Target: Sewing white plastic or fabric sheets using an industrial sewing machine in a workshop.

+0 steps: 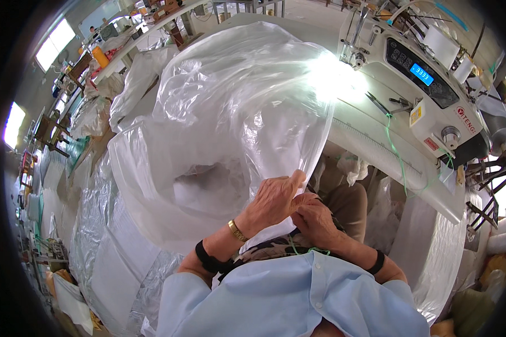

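A large sheet of clear plastic film (219, 106) lies bunched over the sewing table and hangs down into my lap. Its near edge runs into the spot where my two hands meet. My left hand (272, 199), with a gold watch on the wrist, is closed on that edge, thumb side toward the table. Pressed against it, my right hand (316, 218) is also closed, fingers curled at the same edge; its fingertips are partly hidden. Both hands are in front of my body, left of the sewing machine (427, 84).
The machine's lamp glares over the needle area. Green thread (396, 146) trails from there across the table's ruled edge (371, 143). Thread cones (441, 45) stand behind the machine. More plastic film (104, 224) covers the floor at left, and a long workbench (146, 31) stands at the far left.
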The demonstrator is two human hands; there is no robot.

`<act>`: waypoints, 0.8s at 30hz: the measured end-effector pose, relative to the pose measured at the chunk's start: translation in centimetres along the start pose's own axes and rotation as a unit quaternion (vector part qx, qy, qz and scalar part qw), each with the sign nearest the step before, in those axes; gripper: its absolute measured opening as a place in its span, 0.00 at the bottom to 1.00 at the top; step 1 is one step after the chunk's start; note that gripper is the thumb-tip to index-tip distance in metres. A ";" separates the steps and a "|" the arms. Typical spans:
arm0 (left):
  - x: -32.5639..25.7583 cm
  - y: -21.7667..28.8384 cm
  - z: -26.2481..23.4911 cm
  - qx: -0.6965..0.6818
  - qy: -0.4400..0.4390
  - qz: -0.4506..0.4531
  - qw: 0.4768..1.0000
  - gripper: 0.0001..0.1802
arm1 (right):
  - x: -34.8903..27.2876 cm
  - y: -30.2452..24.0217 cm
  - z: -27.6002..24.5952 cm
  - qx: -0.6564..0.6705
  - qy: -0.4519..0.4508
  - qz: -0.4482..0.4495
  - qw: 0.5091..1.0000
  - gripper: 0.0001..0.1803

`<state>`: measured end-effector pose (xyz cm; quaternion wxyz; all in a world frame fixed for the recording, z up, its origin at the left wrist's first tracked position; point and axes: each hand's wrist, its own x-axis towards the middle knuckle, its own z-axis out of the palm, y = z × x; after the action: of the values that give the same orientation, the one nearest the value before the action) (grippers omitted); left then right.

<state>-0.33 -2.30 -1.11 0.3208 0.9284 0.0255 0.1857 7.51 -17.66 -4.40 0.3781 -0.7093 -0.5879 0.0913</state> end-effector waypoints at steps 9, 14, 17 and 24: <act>0.1 -0.3 1.0 -0.079 0.012 -0.098 0.992 0.17 | 1.3 0.5 -1.6 -0.049 -0.090 -0.082 0.991 0.07; -0.6 -0.5 1.4 -0.125 0.084 -0.045 0.988 0.21 | 3.9 2.4 -5.7 -0.102 0.105 -0.071 0.987 0.08; -0.6 -0.1 1.8 -0.108 0.084 -0.052 0.989 0.22 | 7.1 4.9 -8.2 -0.188 0.179 -0.039 0.965 0.06; 0.7 0.1 2.9 -0.009 0.057 -0.013 0.998 0.19 | 13.7 11.0 -11.4 -0.307 0.163 -0.016 0.937 0.18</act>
<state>1.34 -3.96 -2.91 0.3298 0.9128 0.0541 0.2347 26.46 -10.44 0.75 0.2337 -0.7868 -0.5284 -0.2169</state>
